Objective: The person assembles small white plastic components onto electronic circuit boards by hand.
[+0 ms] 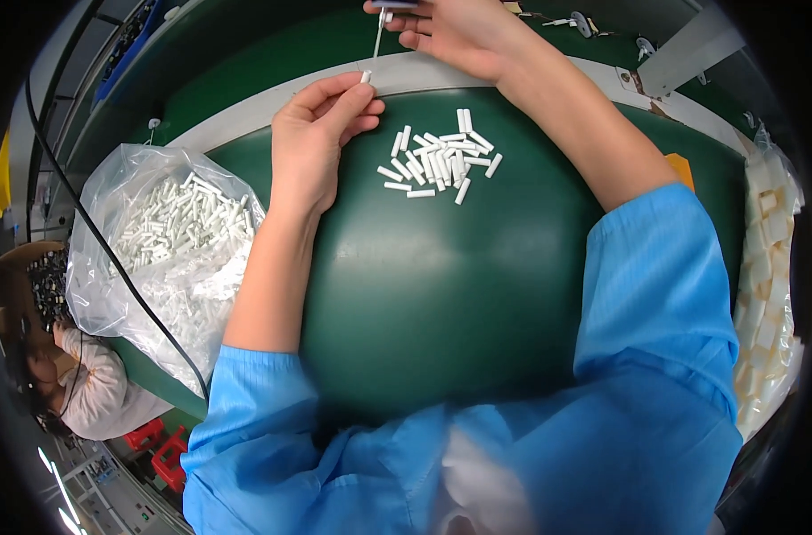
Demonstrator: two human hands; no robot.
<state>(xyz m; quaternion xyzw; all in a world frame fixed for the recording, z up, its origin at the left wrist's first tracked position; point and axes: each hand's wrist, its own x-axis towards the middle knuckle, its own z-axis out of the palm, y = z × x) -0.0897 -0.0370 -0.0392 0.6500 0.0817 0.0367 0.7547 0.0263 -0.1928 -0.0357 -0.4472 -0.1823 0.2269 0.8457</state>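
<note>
Pinching wht tube at far end, L hand; R hand by rod, grip unclear.

Left head-worn fisheye, single view, looks steeply down from near above hands and green tabletop

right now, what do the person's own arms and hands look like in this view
Both arms wear loose, bright blue sleeves: the left sleeve and right sleeve each leave part of the forearm bare. The left hand and right hand are ungloved, with no watch or bracelet visible.
</note>
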